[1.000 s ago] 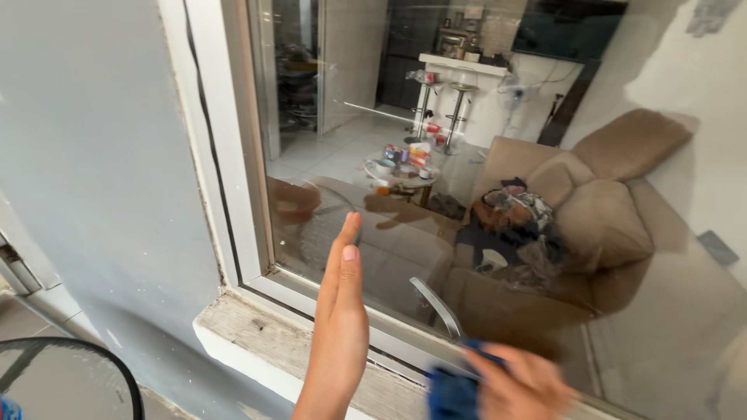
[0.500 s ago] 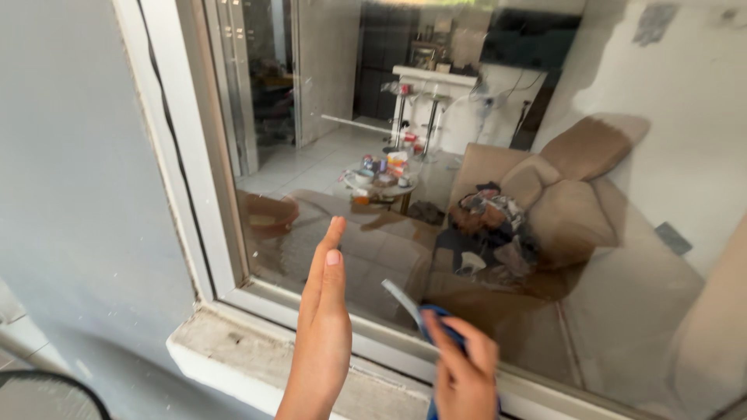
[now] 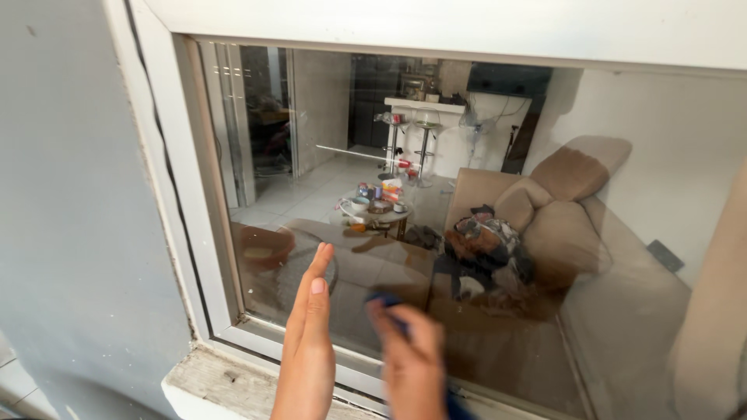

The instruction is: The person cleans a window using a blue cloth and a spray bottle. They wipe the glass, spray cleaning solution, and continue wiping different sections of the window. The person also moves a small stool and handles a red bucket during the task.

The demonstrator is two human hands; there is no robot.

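**A:** Where did you have your hands at this point?

**B:** Your right hand (image 3: 414, 365) was low on the window pane (image 3: 498, 194), near the bottom edge and a little left of the middle. Its fingers were clenched around a blue cloth (image 3: 387, 300), pressed to the glass. The cloth showed only as a blue patch above your fingertips and a darker scrap below your wrist, and the hand was blurred, so I couldn't tell how much of the cloth lay flat on the pane.

**A:** And the left?

**B:** Your left hand (image 3: 309, 342) stood edge-on just beside the right one, on its left, fingers straight, together and released, holding nothing. Whether it touched the glass I couldn't tell.

**A:** How much of the wiping would you say was done?

**B:** By my judgement, not much could be called finished. The cloth was at the lower left part of the pane, close to the white window frame (image 3: 198, 257) and above the rough concrete sill (image 3: 210, 377). The glass carried hazy patches and strong reflections on the right side and along the bottom, so I couldn't separate dirt from glare. The upper and right parts of the pane lay well apart from your cloth and probably remained to do.

**A:** Anything past the glass?

**B:** A beige sofa (image 3: 576, 225) and a cluttered small round tabletop (image 3: 375, 208), indoors, far side.
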